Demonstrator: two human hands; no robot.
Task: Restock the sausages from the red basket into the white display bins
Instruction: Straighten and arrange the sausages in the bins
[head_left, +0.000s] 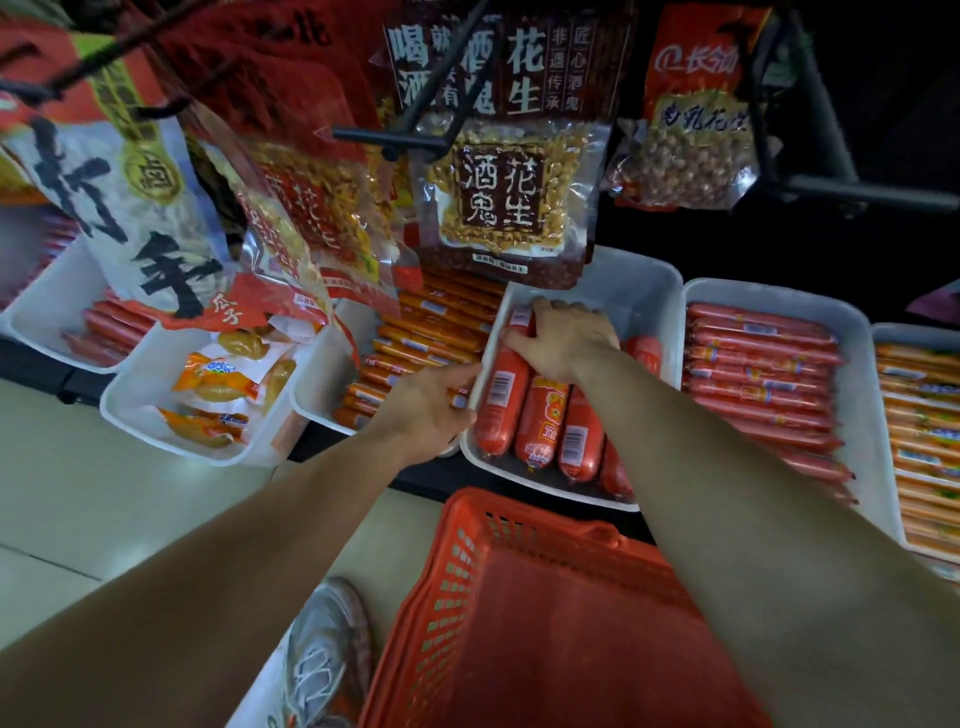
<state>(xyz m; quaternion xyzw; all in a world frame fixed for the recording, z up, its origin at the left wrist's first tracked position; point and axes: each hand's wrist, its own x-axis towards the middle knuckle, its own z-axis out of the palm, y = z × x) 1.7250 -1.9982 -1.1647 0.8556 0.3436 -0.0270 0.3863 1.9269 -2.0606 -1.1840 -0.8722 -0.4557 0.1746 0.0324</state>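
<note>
A white display bin (644, 291) in the middle holds several thick red sausages (540, 421) lying side by side. My right hand (563, 338) reaches into this bin, fingers curled over the far end of a red sausage (501, 400) at the bin's left side. My left hand (426, 405) grips the bin's left rim, fingers bent round the edge. The red basket (519, 623) sits low in front of the bins, and I see no sausages in it.
More white bins flank the middle one: thin orange sausages (431, 332) to the left, thin red sausages (758, 374) to the right, yellow snack packs (218, 384) further left. Peanut bags (498, 202) hang from hooks just above. A shoe (322, 660) stands on the tiled floor.
</note>
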